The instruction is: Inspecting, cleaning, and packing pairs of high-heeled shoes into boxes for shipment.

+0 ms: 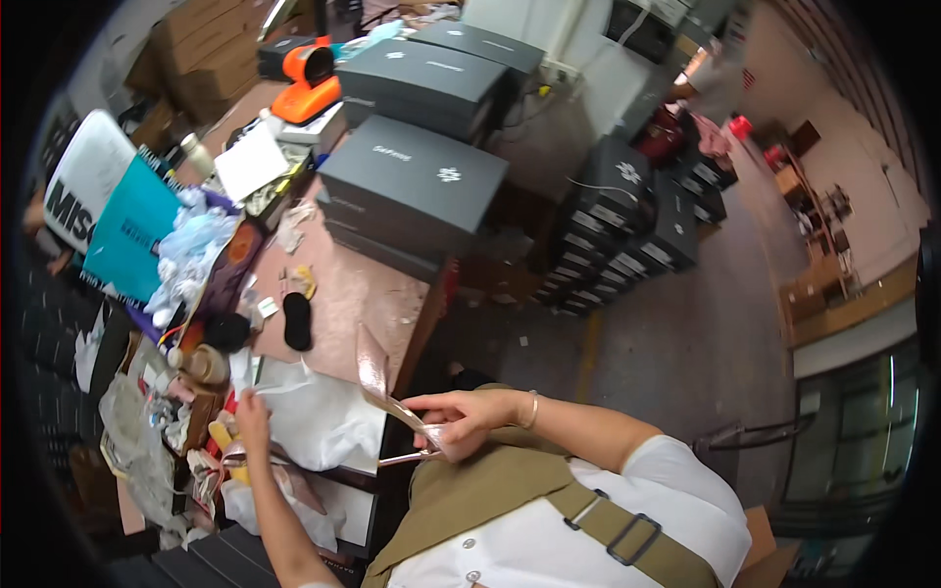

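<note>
In my right hand [470, 414], closed around its heel end, is a shiny pink high-heeled shoe [372, 365]; its pointed front slants up toward the table and its thin heel sticks out to the left. My left hand [253, 419] pinches white tissue paper [242, 370] at the left edge of a white sheet or box lining [338, 407]. Crumpled clear-white wrapping [333, 443] lies on that surface between my hands. Below my left forearm, a pinkish shiny piece [302, 490] shows among more white wrapping; its kind is unclear.
Dark grey shoe boxes [417, 181] are stacked on the pink table [368, 284], beside an orange tape dispenser [309, 83]. A black oval pad [297, 321] lies nearer. Clutter and plastic bags [137, 426] fill the left. More boxes [627, 220] stand on the floor, right.
</note>
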Action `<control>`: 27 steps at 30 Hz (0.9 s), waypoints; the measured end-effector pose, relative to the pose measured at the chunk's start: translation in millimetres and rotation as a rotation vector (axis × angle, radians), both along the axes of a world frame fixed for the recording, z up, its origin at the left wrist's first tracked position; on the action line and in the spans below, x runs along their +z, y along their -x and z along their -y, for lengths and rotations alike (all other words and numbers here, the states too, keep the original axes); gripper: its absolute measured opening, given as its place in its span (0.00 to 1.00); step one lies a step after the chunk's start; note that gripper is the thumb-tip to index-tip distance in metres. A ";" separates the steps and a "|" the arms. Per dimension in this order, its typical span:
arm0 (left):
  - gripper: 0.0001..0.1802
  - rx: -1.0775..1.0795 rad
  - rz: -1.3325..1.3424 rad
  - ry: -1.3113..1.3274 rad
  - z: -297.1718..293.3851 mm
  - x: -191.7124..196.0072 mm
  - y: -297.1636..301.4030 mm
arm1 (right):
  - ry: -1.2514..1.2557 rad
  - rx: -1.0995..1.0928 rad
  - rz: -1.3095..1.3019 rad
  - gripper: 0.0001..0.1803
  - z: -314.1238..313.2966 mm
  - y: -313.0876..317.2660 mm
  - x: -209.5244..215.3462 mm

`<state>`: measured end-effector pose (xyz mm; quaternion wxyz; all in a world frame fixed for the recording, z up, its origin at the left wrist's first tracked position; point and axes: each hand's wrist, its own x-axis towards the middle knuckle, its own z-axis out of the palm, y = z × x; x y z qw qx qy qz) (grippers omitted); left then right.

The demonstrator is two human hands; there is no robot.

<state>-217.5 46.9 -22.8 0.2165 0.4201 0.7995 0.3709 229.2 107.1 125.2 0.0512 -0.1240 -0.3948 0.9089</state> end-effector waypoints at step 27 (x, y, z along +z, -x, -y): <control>0.21 -0.241 -0.445 0.066 37.8 187.7 -358.7 | 0.359 0.223 -0.095 0.29 -78.1 -134.5 -28.4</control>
